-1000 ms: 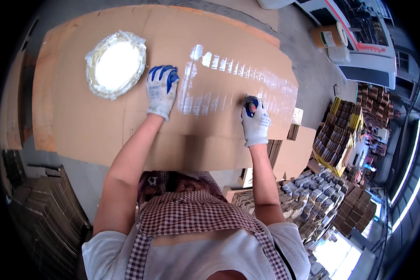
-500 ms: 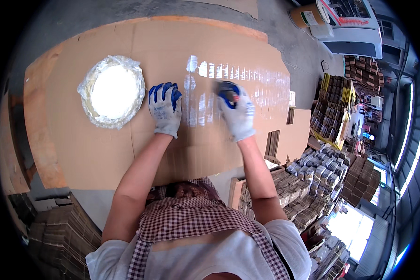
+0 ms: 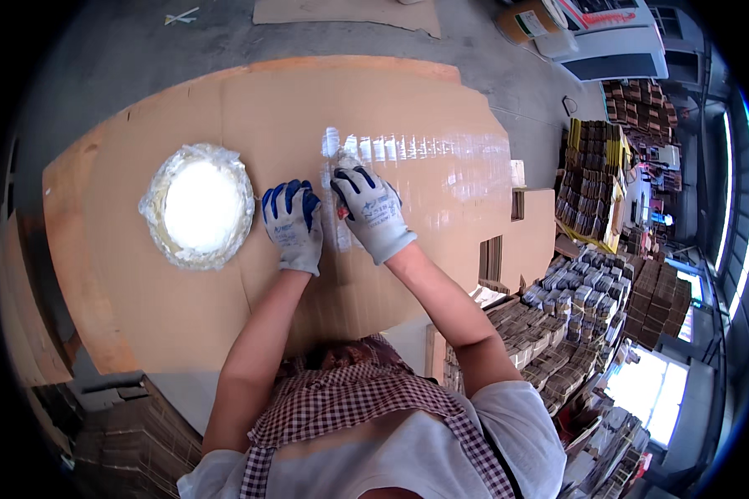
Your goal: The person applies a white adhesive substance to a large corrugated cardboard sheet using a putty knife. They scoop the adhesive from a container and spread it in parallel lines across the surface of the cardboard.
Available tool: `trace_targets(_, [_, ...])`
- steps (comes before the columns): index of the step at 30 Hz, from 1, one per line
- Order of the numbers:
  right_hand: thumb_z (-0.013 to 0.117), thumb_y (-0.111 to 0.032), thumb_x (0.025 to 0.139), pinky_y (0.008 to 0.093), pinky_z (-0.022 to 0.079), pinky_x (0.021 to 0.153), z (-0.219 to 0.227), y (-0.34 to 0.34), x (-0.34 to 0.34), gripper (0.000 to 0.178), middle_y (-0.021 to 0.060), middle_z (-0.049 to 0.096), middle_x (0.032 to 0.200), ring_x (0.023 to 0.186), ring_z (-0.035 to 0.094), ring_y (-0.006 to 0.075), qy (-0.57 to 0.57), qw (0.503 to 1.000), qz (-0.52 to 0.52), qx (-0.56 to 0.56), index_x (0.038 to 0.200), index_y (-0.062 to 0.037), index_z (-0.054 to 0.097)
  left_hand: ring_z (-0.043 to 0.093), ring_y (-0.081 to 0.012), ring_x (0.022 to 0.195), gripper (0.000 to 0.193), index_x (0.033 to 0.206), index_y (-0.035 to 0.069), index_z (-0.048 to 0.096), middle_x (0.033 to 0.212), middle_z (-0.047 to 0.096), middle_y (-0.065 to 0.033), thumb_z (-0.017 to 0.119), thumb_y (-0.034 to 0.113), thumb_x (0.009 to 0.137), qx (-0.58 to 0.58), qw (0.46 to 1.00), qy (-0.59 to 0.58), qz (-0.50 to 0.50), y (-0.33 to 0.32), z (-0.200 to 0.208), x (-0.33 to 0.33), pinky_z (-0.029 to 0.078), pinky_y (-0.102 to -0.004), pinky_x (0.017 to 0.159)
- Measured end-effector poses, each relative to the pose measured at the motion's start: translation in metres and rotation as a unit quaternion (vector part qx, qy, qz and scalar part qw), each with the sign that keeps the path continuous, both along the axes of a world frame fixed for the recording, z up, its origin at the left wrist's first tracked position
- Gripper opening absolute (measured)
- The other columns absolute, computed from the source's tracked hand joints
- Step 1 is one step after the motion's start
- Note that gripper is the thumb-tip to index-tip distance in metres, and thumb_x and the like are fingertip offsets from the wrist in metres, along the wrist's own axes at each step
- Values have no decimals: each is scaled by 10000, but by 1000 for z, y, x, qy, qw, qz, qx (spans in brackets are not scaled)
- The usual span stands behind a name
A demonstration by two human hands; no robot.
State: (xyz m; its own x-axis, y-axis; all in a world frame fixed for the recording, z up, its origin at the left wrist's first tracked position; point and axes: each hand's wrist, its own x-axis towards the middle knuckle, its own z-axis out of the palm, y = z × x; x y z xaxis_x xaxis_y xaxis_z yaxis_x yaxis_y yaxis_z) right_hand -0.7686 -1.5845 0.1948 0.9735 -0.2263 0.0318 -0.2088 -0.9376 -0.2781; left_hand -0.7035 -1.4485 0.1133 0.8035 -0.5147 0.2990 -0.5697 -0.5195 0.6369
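Note:
Both my hands wear white work gloves with blue fingers. My left hand (image 3: 292, 223) lies palm down on a large brown cardboard sheet (image 3: 200, 108), fingers stretched out and empty. Close beside it, my right hand (image 3: 369, 209) is closed over a tool that it mostly hides. A small red part of this tool shows by the thumb, and its kind cannot be made out. Rows of shiny clear tape strips (image 3: 408, 147) run across the sheet under and to the right of this hand.
Left of my hands, a round bundle wrapped in crinkled clear plastic (image 3: 152, 208) has a glaring white centre. A wooden board (image 3: 83, 274) sticks out under the sheet. Stacks of flattened cardboard (image 3: 591, 175) stand at the right. A brown drum (image 3: 528, 21) is far right.
My right hand has moved left across the tape strips, toward my left hand, and turned so its back faces up. The left hand stays on the sheet. The whole view has shifted slightly.

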Motion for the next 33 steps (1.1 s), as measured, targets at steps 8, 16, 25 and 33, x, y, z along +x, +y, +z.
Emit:
trace_targets(8, [664, -192, 857, 432, 521, 811, 13, -51, -19, 305, 170, 618, 1150, 989, 630, 359, -67, 957, -269, 86, 1128, -75, 586, 521, -339, 1140, 284, 1125, 87, 644, 1179, 617, -96, 607, 224, 879, 2, 1000, -5, 9, -5, -9, -7, 383, -497, 1011])
trace_targets(16, [683, -257, 844, 465, 509, 766, -6, -79, -65, 350, 178, 620, 1054, 925, 635, 386, -34, 917, -393, 64, 1115, -83, 546, 522, -328, 1139, 261, 1123, 57, 625, 1184, 613, -120, 587, 209, 914, 5, 1000, -17, -9, -4, 0, -7, 386, -479, 991])
trace_targets(25, [755, -226, 812, 403, 531, 808, -4, -77, -75, 367, 155, 653, 1053, 920, 665, 326, 3, 894, -442, 76, 1096, -55, 598, 526, -324, 1128, 239, 1094, 57, 649, 1163, 621, -122, 583, 201, 916, 10, 1000, -24, -3, 0, 0, -3, 380, -476, 994])
trace_targets(33, [746, -128, 791, 312, 533, 758, 32, -52, -39, 289, 67, 694, 896, 811, 645, 162, -195, 723, -462, 475, 1056, -49, 659, 515, -328, 1137, 267, 1139, 67, 630, 1173, 612, -115, 578, 202, 914, 2, 999, -37, -8, -2, -3, -6, 373, -481, 997])
